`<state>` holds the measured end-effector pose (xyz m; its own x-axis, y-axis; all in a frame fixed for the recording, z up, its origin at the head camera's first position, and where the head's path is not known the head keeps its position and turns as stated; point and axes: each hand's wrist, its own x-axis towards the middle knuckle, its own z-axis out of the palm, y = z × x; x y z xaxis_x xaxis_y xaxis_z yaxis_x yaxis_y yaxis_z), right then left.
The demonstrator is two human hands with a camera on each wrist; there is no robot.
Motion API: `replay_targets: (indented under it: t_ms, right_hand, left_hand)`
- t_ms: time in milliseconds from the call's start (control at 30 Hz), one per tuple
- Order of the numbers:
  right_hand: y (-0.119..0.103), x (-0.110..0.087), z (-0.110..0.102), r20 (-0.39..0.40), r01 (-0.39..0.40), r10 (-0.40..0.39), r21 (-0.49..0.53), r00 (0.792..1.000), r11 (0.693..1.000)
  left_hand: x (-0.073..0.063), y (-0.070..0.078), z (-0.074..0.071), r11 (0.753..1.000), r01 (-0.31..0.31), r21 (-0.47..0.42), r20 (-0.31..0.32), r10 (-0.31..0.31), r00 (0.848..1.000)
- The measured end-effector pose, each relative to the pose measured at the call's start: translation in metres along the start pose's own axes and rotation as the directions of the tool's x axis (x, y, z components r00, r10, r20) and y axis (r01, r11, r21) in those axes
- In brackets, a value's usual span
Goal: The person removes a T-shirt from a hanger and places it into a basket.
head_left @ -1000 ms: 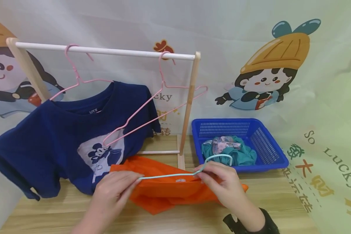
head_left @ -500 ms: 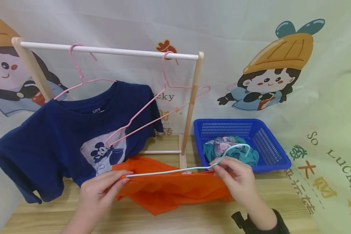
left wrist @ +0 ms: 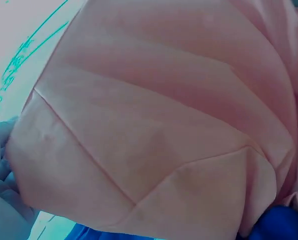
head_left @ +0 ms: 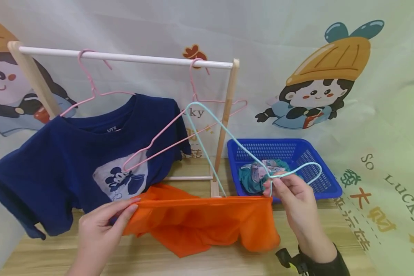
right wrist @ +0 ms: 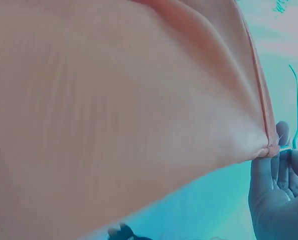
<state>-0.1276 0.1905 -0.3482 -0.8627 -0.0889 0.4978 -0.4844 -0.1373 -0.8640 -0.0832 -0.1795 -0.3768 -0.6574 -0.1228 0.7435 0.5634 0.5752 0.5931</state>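
In the head view an orange garment (head_left: pixel 200 218) is stretched between both hands, its upper edge nearly level. My left hand (head_left: pixel 101 226) pinches the left end of that edge between thumb and fingers. At the other end my right hand (head_left: pixel 298 203) pinches a pale mint wire hanger (head_left: pixel 238 142) near its neck, together with the garment's corner. One hanger shoulder rises free above the cloth; its hook points right, and its lower part disappears behind the orange edge. Both wrist views show the garment (left wrist: pixel 154 120) in off colours, filling most of the picture.
A wooden rack with a white rail (head_left: pixel 138 58) stands behind. It carries a navy T-shirt (head_left: pixel 72 161) on a pink hanger and a bare pink hanger (head_left: pixel 169 147). At the right, a blue basket (head_left: pixel 317 165) holds teal and patterned cloth. A printed backdrop closes off the rear.
The mint hanger has swung up from lying along the garment's edge, one shoulder now raised. The right hand has moved right, and the left hand has shifted left along the garment's edge.
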Motion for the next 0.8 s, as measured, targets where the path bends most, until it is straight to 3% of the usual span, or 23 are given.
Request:
replay_targets:
  t_ms: [67,167,367,467,567,633,700,800]
  right_hand:
    - [0.0,0.001,0.001,0.013,-0.008,0.008,-0.003,1.0,1.0]
    - [0.0,0.0,0.007,0.023,0.0,0.003,-0.109,1.0,0.994]
    - [-0.003,0.001,0.018,0.074,0.025,-0.01,-0.204,0.997,0.979]
    - [-0.003,0.002,0.02,0.109,0.057,-0.031,-0.245,0.994,0.968]
    - [-0.001,0.001,0.022,0.13,0.087,-0.05,-0.294,0.99,0.952]
    - [0.001,0.0,0.023,0.152,0.12,-0.074,-0.321,0.986,0.94]
    - [0.004,-0.001,0.024,0.169,0.142,-0.086,-0.358,0.982,0.923]
    - [0.008,-0.002,0.026,0.21,0.197,-0.116,-0.42,0.971,0.886]
  left_hand:
    - [-0.001,-0.001,0.002,1.0,-0.017,0.012,0.037,0.017,0.999]
    - [-0.002,-0.002,0.006,0.998,-0.058,0.024,0.087,0.056,0.995]
    - [-0.004,-0.001,0.007,0.997,-0.007,0.074,0.171,-0.005,0.985]
    - [-0.004,0.0,0.008,0.999,0.017,0.049,0.206,-0.027,0.978]
    - [-0.004,0.002,0.008,0.997,0.071,-0.032,0.177,-0.064,0.982]
    - [-0.004,0.004,0.009,0.991,0.095,-0.092,0.121,-0.083,0.989]
    - [-0.003,0.005,0.011,0.99,0.04,-0.136,0.036,-0.036,0.999]
    - [0.001,0.01,0.015,0.992,-0.099,-0.075,-0.043,0.096,0.994]
